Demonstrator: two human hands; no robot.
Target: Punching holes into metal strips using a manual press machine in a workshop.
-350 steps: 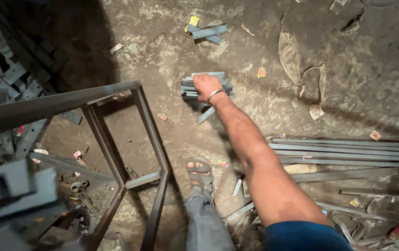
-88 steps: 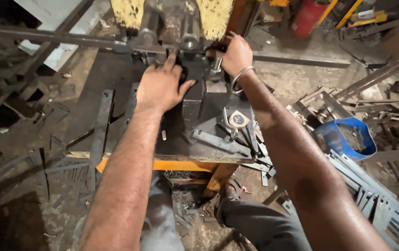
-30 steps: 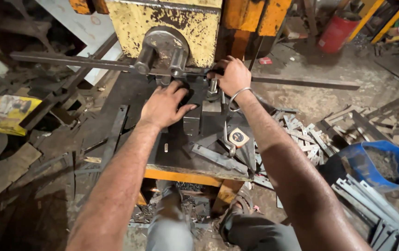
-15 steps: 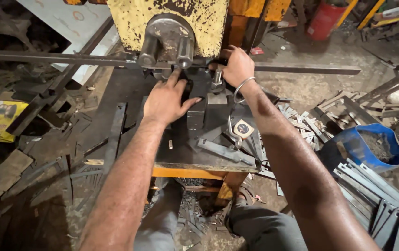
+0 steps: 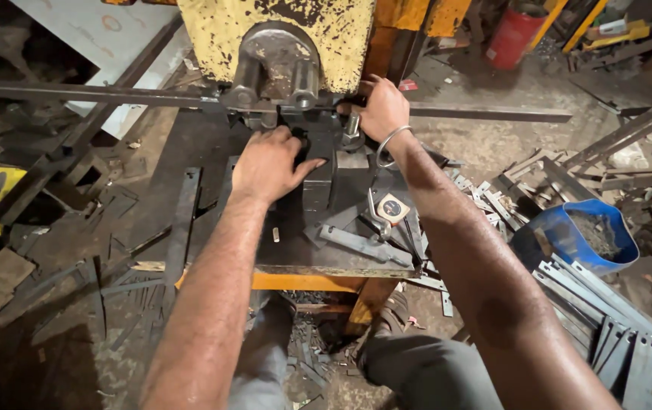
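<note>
A long steel bar [image 5: 98,93] is being held crosswise through the yellow press [image 5: 280,34], its long axis running left to right just beyond both hands. The right hand [image 5: 381,108] is being closed around the bar at the die's right side. The left hand [image 5: 269,163], fingers curled loosely, is being pressed on the dark block [image 5: 317,178] just below, on the tabletop [image 5: 341,262].

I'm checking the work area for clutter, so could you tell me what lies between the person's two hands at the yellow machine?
In the head view, a dark metal block on the machine's table sits between the left hand and the right hand.

Bucket [image 5: 576,239] right of table [image 5: 333,262]; machine [image 5: 280,45] behind it
</note>
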